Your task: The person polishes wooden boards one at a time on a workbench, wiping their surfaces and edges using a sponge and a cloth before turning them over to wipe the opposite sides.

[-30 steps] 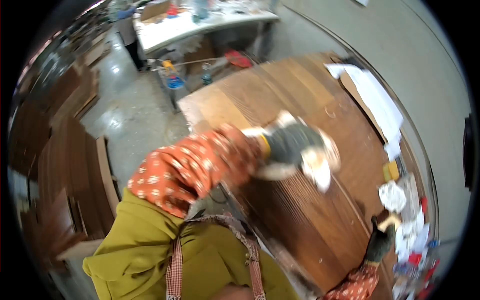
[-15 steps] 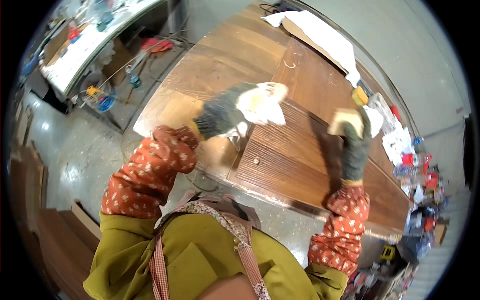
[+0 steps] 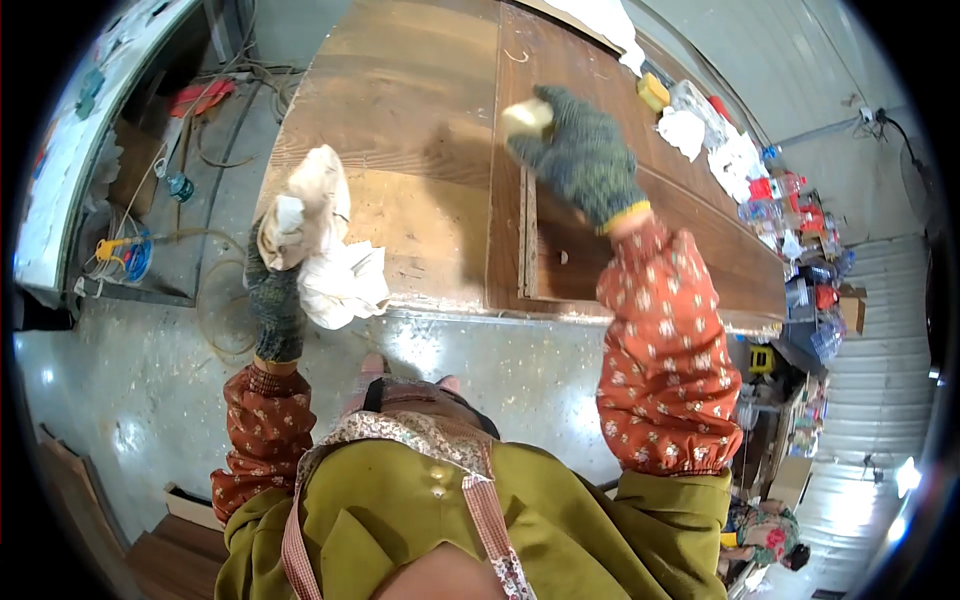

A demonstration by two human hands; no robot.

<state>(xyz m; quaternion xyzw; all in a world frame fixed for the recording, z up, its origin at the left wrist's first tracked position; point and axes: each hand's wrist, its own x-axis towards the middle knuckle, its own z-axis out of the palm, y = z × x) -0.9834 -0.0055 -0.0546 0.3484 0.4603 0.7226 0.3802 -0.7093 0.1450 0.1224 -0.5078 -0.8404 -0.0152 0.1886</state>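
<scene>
My left hand (image 3: pixel 275 310), in a dark knitted work glove, is closed on a bunched cream-white cloth (image 3: pixel 340 285) at the near left edge of a brown wooden tabletop (image 3: pixel 400 215). Part of the cloth hangs past that edge. My right hand (image 3: pixel 590 155), gloved the same way, grips a pale cream sponge-like block (image 3: pixel 528 117) above the wood; the glove hides much of the block. Below my right wrist lies a wooden panel (image 3: pixel 570 275) with a raised edge strip, and a small light speck is on it. My right sleeve covers part of this panel.
Along the far right edge lie a yellow sponge (image 3: pixel 653 92), a crumpled white cloth (image 3: pixel 682 132) and several plastic bottles (image 3: pixel 775 187). A white-topped workbench (image 3: pixel 60 200) stands left, with hoses on the floor. Another person (image 3: pixel 768 532) is at the lower right.
My left hand with the cloth has drawn back toward the near left edge. My right hand with the block has swung inward and left across the wood. The view has shifted too.
</scene>
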